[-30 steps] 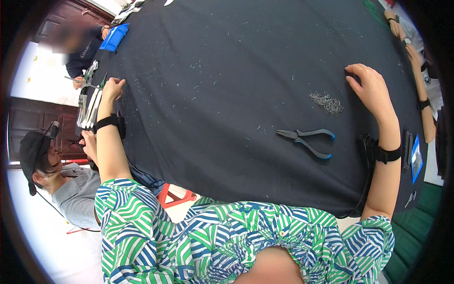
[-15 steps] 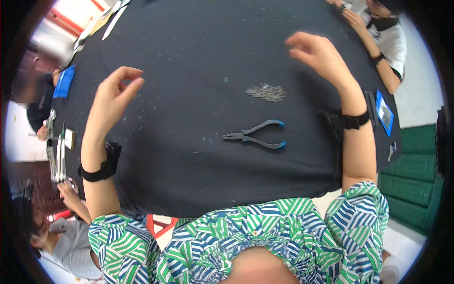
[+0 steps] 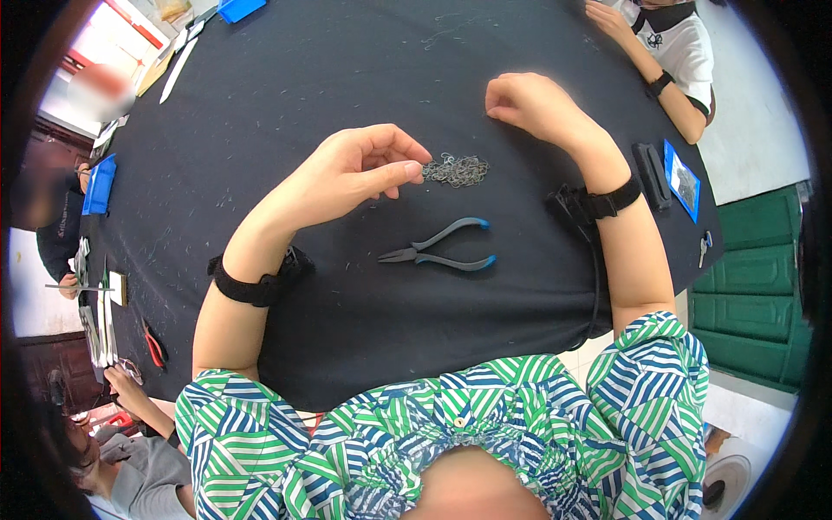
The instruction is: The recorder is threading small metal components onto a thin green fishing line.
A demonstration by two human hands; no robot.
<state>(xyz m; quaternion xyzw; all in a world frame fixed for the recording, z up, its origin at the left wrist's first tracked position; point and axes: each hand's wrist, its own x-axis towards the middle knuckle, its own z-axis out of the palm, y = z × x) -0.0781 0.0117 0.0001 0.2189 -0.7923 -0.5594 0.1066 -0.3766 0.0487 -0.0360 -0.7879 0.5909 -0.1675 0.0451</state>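
My left hand (image 3: 373, 169) reaches over the cloth with its thumb and bent fingers apart. Its fingertips are at the left edge of a pile of small bent silver wire pieces (image 3: 459, 171); I cannot tell whether they touch it. Farther off and to the right of the pile is my right hand (image 3: 530, 102), its fingers curled in with nothing visible in them. Nearer to me lie needle-nose pliers (image 3: 446, 246) with grey handles and blue ends, jaws to the left and handles spread. Neither hand touches them.
Black cloth (image 3: 407, 329) covers the table, with scattered wire bits. A blue packet (image 3: 682, 180), a black case (image 3: 652, 177) and a key (image 3: 705, 249) lie at right. Red-handled pliers (image 3: 153, 345) and a blue tray (image 3: 100, 185) are at left. Other people sit around the table.
My left hand has moved right, up to the wire pile. My right hand has shifted slightly left and nearer to me, its fingers curled in more. The view has shifted a little.
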